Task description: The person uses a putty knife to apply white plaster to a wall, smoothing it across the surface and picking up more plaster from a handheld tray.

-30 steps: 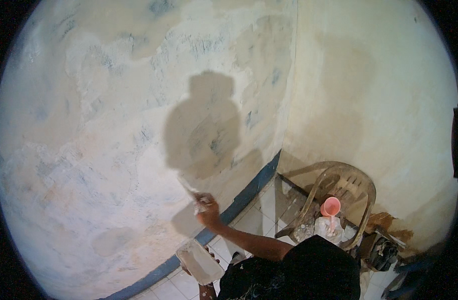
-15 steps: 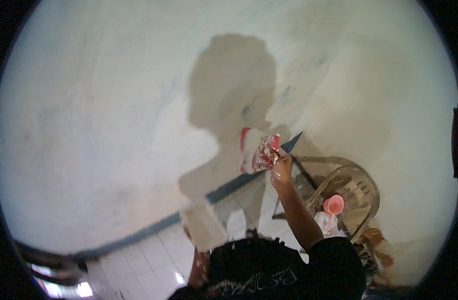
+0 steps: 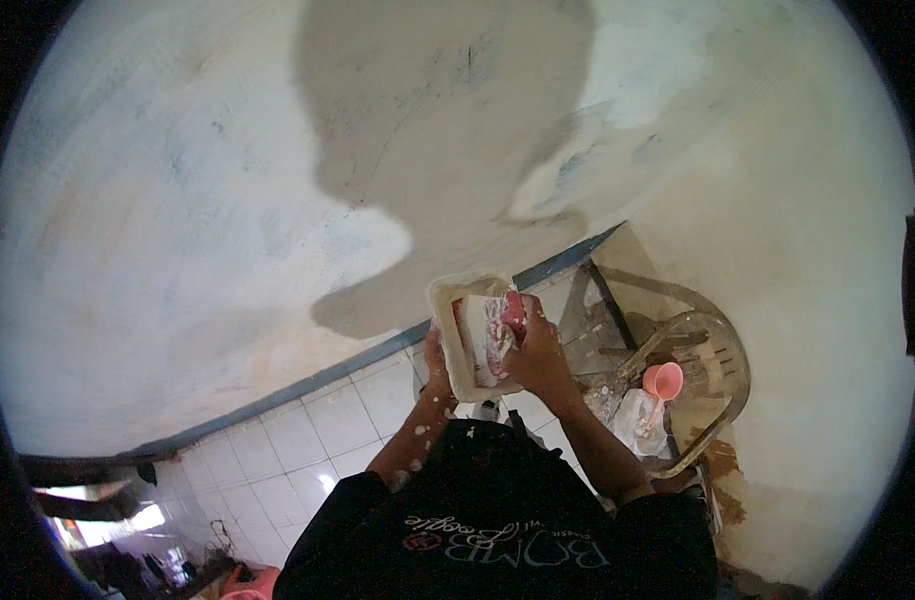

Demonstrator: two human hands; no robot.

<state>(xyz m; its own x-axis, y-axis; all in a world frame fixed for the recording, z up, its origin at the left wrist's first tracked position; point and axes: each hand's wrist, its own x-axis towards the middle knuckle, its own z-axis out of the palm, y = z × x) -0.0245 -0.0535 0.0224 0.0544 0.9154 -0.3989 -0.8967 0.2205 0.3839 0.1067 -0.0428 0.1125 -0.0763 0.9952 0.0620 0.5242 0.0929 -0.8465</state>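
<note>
My left hand (image 3: 437, 368) grips the left side of a pale rectangular tub (image 3: 443, 300), its rim coated in whitish paste. My right hand (image 3: 539, 358) is closed around the handle edge of a red putty spreader (image 3: 515, 306) smeared with white. The spreader sits over the tub's opening with its blade inside the rim; how deep it reaches I cannot tell. White spots dot my left forearm. In front of me stands a whitish wall (image 3: 207, 250) with bluish patches, partly covered by my shadow.
To the right is a stained plastic chair (image 3: 729, 385). A pink dipper (image 3: 663, 380) and a white plastic bag (image 3: 637, 418) are on it. A dark blue strip (image 3: 307, 390) runs along the wall's foot above white floor tiles (image 3: 347, 418). Household items lie at lower left.
My right hand has brought the spreader down from near the wall into the tub. My left hand has moved the tub up and right to meet it. The view has shifted.
</note>
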